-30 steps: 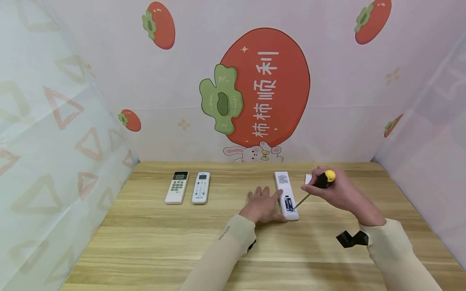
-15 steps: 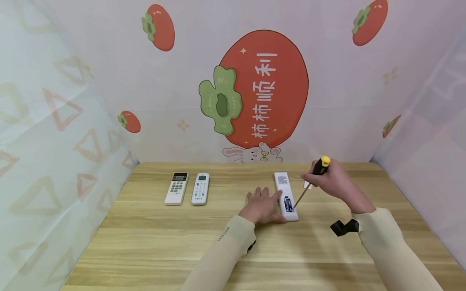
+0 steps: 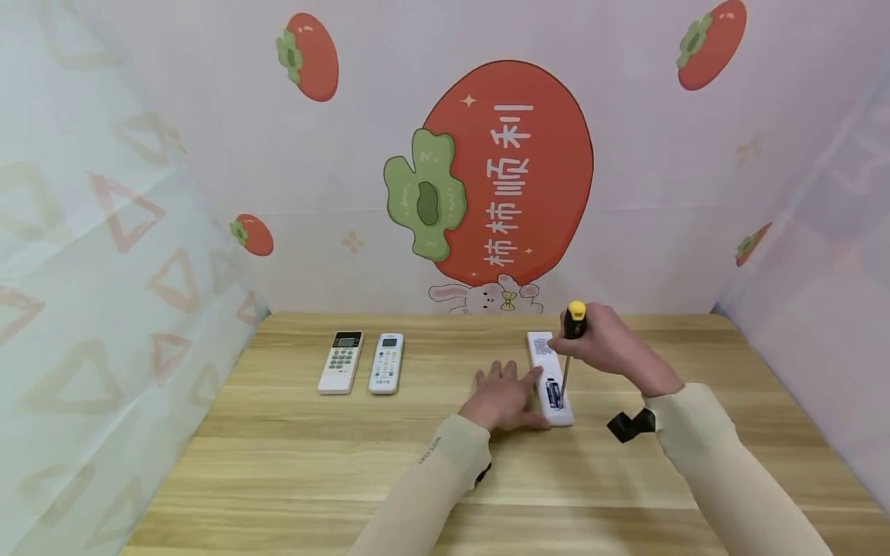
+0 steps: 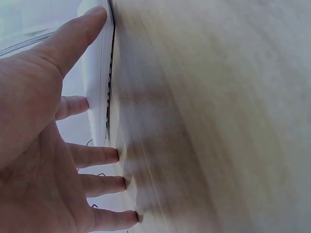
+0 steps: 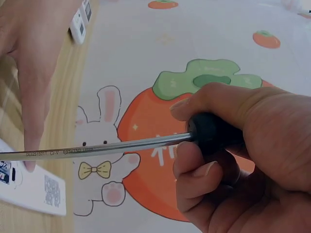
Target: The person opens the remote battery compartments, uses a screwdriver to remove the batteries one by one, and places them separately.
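Observation:
A white remote control (image 3: 545,361) lies face down in the head view, its battery compartment uncovered with batteries (image 3: 552,394) inside. My left hand (image 3: 502,398) lies flat on the table to its left. Thumb and index finger touch the remote's side, also seen in the left wrist view, where the other fingertips rest on the wood. My right hand (image 3: 612,344) grips a screwdriver (image 3: 575,323) by its black handle with a yellow end. The steel shaft (image 5: 121,145) points down, its tip at the lower end of the battery compartment.
Two more remotes lie face up at the back left of the wooden table (image 3: 313,463): a white remote with a black top (image 3: 341,371) and a slimmer white remote (image 3: 385,371). Behind the table stands a pale wall printed with persimmons (image 3: 549,154).
My right hand has moved left, bringing the screwdriver from a slant to nearly upright while its tip stays at the compartment. A small white piece behind that hand is now hidden. The left hand stays put.

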Demonstrator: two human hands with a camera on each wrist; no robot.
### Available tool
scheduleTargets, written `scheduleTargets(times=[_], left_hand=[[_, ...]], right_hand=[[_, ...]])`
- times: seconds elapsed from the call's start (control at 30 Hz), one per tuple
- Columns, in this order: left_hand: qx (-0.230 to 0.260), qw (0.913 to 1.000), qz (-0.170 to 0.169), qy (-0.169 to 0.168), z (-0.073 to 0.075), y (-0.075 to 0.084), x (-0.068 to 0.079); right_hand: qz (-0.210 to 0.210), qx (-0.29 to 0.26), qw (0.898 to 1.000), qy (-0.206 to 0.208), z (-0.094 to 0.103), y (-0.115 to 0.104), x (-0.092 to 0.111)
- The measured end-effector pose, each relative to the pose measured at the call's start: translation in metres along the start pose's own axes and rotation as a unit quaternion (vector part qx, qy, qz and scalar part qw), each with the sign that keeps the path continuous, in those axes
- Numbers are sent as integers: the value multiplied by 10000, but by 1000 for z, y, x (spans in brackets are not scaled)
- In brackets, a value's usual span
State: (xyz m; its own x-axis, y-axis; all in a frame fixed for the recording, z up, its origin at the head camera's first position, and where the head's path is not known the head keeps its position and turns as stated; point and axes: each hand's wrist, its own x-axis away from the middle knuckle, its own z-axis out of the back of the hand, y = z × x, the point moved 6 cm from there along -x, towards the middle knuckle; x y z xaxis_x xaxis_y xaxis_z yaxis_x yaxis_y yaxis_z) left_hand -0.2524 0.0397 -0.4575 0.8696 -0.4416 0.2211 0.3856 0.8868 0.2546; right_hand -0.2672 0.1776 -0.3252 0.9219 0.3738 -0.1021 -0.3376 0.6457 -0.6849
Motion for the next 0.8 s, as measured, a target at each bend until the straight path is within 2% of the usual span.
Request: scheduleTargets(times=[0.2, 0.5, 0.8], left_hand=[[-75, 10000, 10, -41, 0, 2, 0], [60, 9999, 78, -73, -1, 1, -3], [89, 9998, 142, -94, -1, 1, -4]], right_hand=[[159, 45, 9998, 73, -5, -5, 8], [685, 345, 9949, 652, -7, -15, 30], [1452, 348, 9808, 1256, -8, -17, 44]])
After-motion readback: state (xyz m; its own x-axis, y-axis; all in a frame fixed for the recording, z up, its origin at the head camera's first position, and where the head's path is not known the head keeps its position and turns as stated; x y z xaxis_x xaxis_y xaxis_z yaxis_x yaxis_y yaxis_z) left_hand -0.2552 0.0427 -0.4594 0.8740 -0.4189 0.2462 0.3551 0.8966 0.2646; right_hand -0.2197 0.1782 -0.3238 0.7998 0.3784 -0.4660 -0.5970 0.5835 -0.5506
